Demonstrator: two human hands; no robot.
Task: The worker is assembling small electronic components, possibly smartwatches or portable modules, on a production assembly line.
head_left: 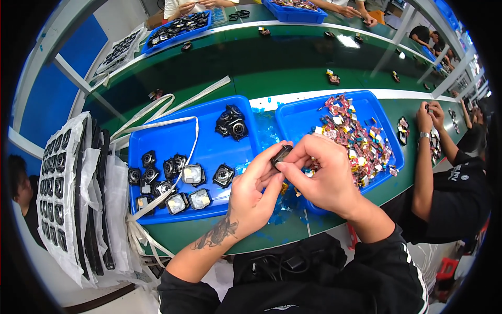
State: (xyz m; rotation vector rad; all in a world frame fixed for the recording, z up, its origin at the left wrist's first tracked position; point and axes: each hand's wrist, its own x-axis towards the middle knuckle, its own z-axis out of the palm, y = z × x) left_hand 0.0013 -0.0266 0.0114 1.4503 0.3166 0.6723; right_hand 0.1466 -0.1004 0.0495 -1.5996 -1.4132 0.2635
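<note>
Between my two hands is a small black housing (282, 155), like a watch case, partly hidden by fingers. My left hand (251, 196) is closed around its near left side. My right hand (329, 175) pinches it with thumb and fingertips. To the left, a blue tray (172, 138) holds several black square housings (224, 175), some with pale squares (200, 199) facing up. Under and beyond my right hand stands a second blue tray (290, 123), heaped with small pink, white and yellow parts (348, 133).
Stacked sheets of black housings (52, 183) stand at the far left. White strapping (196, 131) crosses the left tray. Blue film scraps (267, 137) lie between the trays. Beyond runs a green conveyor (209, 63) carrying scattered parts. A co-worker's hands (431, 115) work at the right.
</note>
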